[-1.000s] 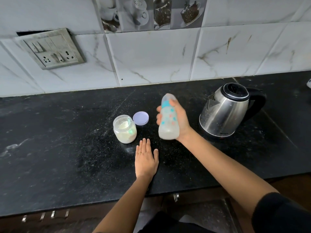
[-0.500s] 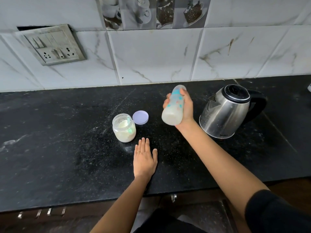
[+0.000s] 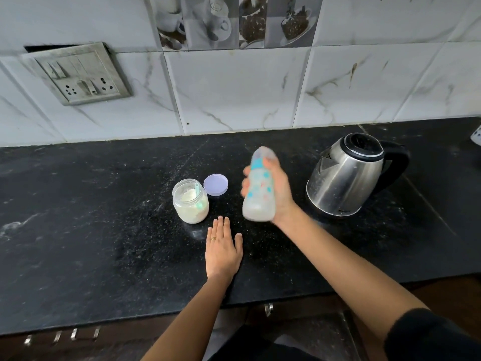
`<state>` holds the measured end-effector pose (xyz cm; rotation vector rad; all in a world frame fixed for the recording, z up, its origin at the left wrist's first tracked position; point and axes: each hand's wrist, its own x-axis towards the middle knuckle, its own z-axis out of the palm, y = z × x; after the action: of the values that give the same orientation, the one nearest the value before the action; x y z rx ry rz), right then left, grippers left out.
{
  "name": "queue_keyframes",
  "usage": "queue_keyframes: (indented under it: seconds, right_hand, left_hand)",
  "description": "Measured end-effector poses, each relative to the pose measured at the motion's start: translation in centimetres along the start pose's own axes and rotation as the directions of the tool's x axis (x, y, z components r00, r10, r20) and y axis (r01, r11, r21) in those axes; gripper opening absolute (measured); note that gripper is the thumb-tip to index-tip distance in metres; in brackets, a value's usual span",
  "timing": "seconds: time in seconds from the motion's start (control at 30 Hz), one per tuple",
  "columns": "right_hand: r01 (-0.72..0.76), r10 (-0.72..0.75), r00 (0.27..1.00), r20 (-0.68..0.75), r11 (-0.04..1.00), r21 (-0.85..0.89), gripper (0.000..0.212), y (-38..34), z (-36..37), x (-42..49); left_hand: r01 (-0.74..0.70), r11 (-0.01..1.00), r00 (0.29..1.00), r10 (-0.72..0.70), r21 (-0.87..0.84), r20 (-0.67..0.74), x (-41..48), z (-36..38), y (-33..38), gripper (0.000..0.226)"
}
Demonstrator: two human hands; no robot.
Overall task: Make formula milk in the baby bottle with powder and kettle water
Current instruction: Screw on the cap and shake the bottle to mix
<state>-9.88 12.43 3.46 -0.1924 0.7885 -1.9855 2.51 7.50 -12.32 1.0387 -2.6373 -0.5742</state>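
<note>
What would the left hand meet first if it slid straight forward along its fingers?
Probably the purple lid, straight ahead of the left hand; its little-finger side might graze the powder jar sooner. Depth is unclear.

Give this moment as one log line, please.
right hand: grips baby bottle above counter | left hand: flat on counter | powder jar: open, lid beside

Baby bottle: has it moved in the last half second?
Yes. Judged against the kettle, the baby bottle in the right hand has dropped lower in the view and is held straighter.
</note>
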Motion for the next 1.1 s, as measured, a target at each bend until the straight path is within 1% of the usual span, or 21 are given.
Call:
queue_keyframes:
  seconds: [0.03, 0.07, 0.13, 0.2, 0.27, 0.3, 0.33, 0.4, 0.43, 0.47, 0.53, 0.63, 0.67, 0.7, 0.8, 0.83, 0.87, 0.97, 1.03, 1.07, 1.1]
  right_hand:
    - [-0.062, 0.063, 0.998, 0.031, 0.997, -0.041, 0.02, 1.0, 0.1, -0.7]
    - [-0.088, 0.091, 0.995, 0.044, 0.994, -0.061, 0.019, 1.5, 0.1, -1.1]
    - [-0.02, 0.02, 1.0, 0.002, 1.0, -0.014, 0.016, 1.1, 0.1, -0.4]
    - [0.08, -0.072, 0.993, -0.097, 0.994, 0.079, 0.02, -0.6, 0.0, 1.2]
    - [0.133, -0.108, 0.978, -0.178, 0.982, 0.133, 0.023, -1.7, -0.3, 2.4]
    - [0.122, -0.1, 0.979, -0.179, 0.986, 0.116, 0.024, -1.4, -0.5, 2.5]
    - [0.073, -0.06, 0.987, -0.148, 0.994, 0.084, 0.026, -0.5, -0.6, 2.2]
    - [-0.093, 0.091, 0.995, -0.033, 0.995, -0.041, 0.027, 2.4, -1.0, 0.5]
    - [-0.154, 0.156, 0.988, 0.011, 0.983, -0.101, 0.033, 3.5, -1.0, -0.5]
    - [-0.17, 0.177, 0.984, 0.039, 0.976, -0.133, 0.035, 4.1, -1.0, -1.0]
    - [-0.116, 0.117, 0.993, 0.01, 0.992, -0.058, 0.023, 3.1, -0.6, -0.6]
    - [0.054, -0.033, 0.987, -0.156, 0.99, 0.132, 0.025, -0.4, -0.2, 1.7]
    - [0.08, -0.053, 0.984, -0.172, 0.985, 0.152, 0.024, -1.0, 0.0, 1.9]
    - [0.069, -0.048, 0.983, -0.175, 0.991, 0.118, 0.026, -0.8, -0.2, 1.6]
    - [-0.105, 0.104, 0.992, -0.068, 0.994, -0.019, 0.027, 2.1, -0.2, -1.4]
    - [-0.13, 0.128, 0.99, -0.055, 0.991, -0.041, 0.025, 2.8, -0.3, -2.1]
    - [-0.125, 0.123, 0.99, -0.068, 0.991, -0.035, 0.025, 3.0, -0.6, -2.1]
    - [0.009, 0.01, 0.98, -0.199, 0.996, 0.09, 0.03, 1.1, -1.4, 0.1]
    - [0.055, -0.016, 0.969, -0.247, 0.987, 0.151, 0.029, 0.0, -1.8, 1.1]
    - [0.026, 0.007, 0.972, -0.236, 0.99, 0.138, 0.03, 0.1, -1.9, 0.9]
    - [-0.039, 0.056, 0.978, -0.203, 0.996, 0.086, 0.03, 0.7, -1.9, 0.1]
  left_hand:
    - [-0.001, 1.0, 1.0, 0.001, -0.003, 0.0, 0.0, 0.0, 0.0, 0.058]
    - [-0.001, 1.0, 1.0, 0.001, -0.005, -0.003, -0.1, 0.1, 0.0, 0.058]
    - [0.0, 1.0, 1.0, 0.0, 0.001, -0.004, 0.0, 0.1, -0.1, 0.058]
    - [0.002, 1.0, 1.0, -0.002, 0.013, 0.0, 0.0, 0.2, -0.1, 0.058]
    - [0.002, 1.0, 1.0, -0.003, 0.021, 0.006, 0.0, 0.2, -0.1, 0.058]
    - [0.005, 1.0, 1.0, -0.005, 0.02, 0.007, 0.0, 0.2, 0.0, 0.058]
    - [0.005, 1.0, 1.0, -0.005, 0.014, 0.001, 0.0, 0.2, 0.0, 0.058]
    - [-0.01, 1.0, 1.0, 0.01, 0.011, -0.011, 0.0, 0.2, -0.1, 0.058]
    - [-0.025, 0.999, 1.0, 0.025, 0.02, -0.014, 0.0, 0.2, -0.1, 0.059]
    - [-0.036, 0.999, 0.999, 0.037, 0.026, -0.018, 0.0, 0.2, -0.2, 0.06]
    - [-0.023, 1.0, 1.0, 0.023, 0.008, -0.018, 0.0, 0.2, -0.2, 0.057]
    - [0.002, 1.0, 1.0, -0.002, 0.012, -0.004, 0.1, 0.4, -0.1, 0.057]
    - [0.002, 1.0, 1.0, -0.002, 0.012, -0.007, 0.0, 0.5, -0.1, 0.057]
    - [0.002, 1.0, 1.0, -0.001, 0.009, -0.012, 0.0, 0.4, -0.1, 0.057]
    - [-0.008, 1.0, 1.0, 0.008, -0.008, -0.019, 0.0, 0.3, -0.1, 0.057]
    - [-0.011, 1.0, 1.0, 0.01, -0.012, -0.023, -0.1, 0.3, -0.1, 0.057]
    - [-0.012, 1.0, 1.0, 0.011, -0.015, -0.025, -0.1, 0.2, -0.1, 0.057]
    - [-0.005, 1.0, 1.0, 0.005, 0.005, -0.015, 0.1, 0.4, -0.2, 0.057]
    - [-0.002, 1.0, 1.0, 0.002, 0.014, -0.012, 0.1, 0.4, -0.1, 0.057]
    - [-0.001, 1.0, 1.0, 0.001, 0.009, -0.013, 0.0, 0.3, -0.1, 0.057]
    - [-0.002, 1.0, 1.0, 0.002, 0.006, -0.011, 0.0, 0.3, -0.1, 0.057]
